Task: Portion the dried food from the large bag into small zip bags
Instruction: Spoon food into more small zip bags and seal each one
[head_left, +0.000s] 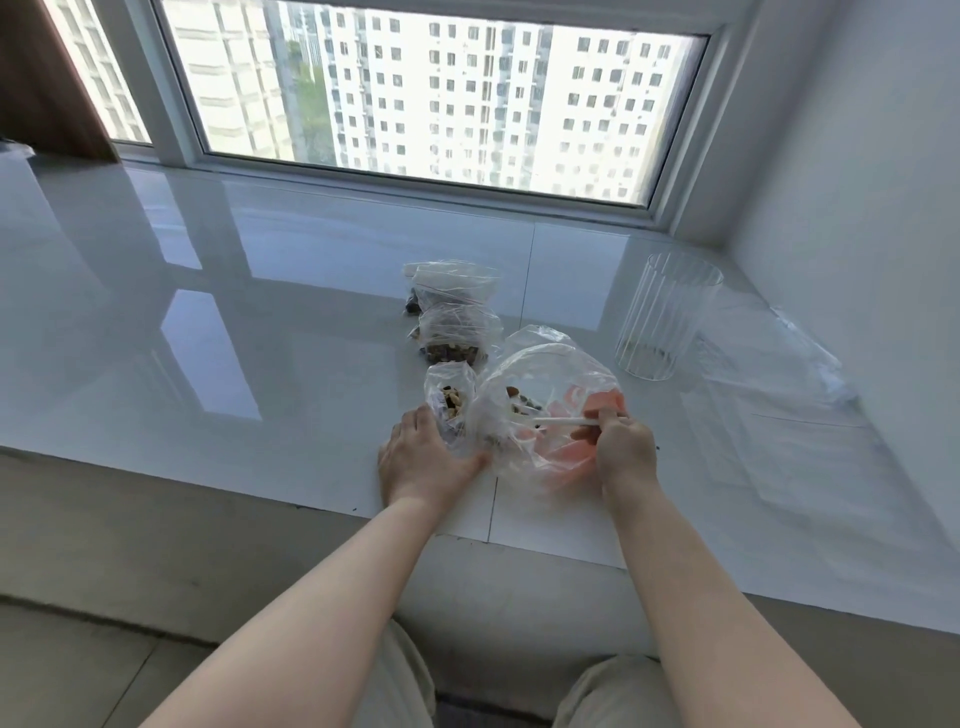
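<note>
The large clear bag (545, 379), with orange print and a few bits of dried food at its bottom, stands open on the white sill. My right hand (621, 449) grips a thin white utensil (558, 421) whose tip reaches into that bag. Just left of it, a small zip bag (449, 402) holds some dried food; my left hand (423, 460) holds it at its lower side, thumb against the plastic. Two filled small zip bags (457, 338) (452, 286) lie farther back toward the window.
A ribbed clear glass cup (665, 317) stands at the right. Flat empty clear bags (779, 358) lie beside it near the wall. The glossy sill (208, 312) stretches wide to the left. The sill's front edge runs just below my hands; my knees are beneath.
</note>
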